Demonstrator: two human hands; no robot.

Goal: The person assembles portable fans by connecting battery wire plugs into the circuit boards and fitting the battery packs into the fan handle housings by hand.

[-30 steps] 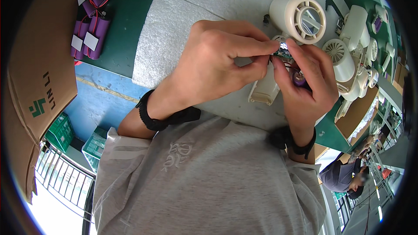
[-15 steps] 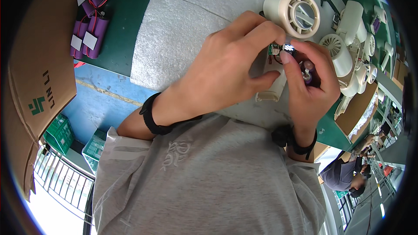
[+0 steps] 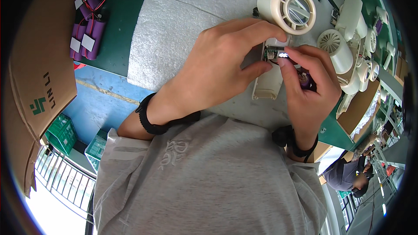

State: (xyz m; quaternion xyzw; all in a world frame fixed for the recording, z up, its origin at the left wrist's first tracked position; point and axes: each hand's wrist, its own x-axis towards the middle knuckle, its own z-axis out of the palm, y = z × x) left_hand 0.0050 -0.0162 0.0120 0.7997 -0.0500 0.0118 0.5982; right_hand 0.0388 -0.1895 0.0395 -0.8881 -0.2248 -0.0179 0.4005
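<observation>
A small circuit board (image 3: 271, 55) with a lit white display (image 3: 283, 55) lies over the cream handheld-fan housing (image 3: 266, 85), whose open shell rests on the foam. My right hand (image 3: 312, 78) pinches the display end of the board between thumb and index finger. Against that palm, under its curled fingers, sits a purple battery cell (image 3: 306, 81), partly hidden. My left hand (image 3: 222, 61) grips the housing, thumb at its near side and fingertips by its upper end. Just beyond stands a round cream fan head (image 3: 289, 11) with a ring grille.
White foam sheets (image 3: 174, 30) cover the green table (image 3: 117, 26). Purple battery packs (image 3: 88, 30) with red leads lie at the far left, beside a cardboard box (image 3: 39, 61). Several cream fan parts (image 3: 337, 52) crowd the right. Another person (image 3: 344, 175) is in the right background.
The circuit board has moved slightly left and down, onto the housing. My left thumb has shifted left to the housing's side, and more of the shell shows.
</observation>
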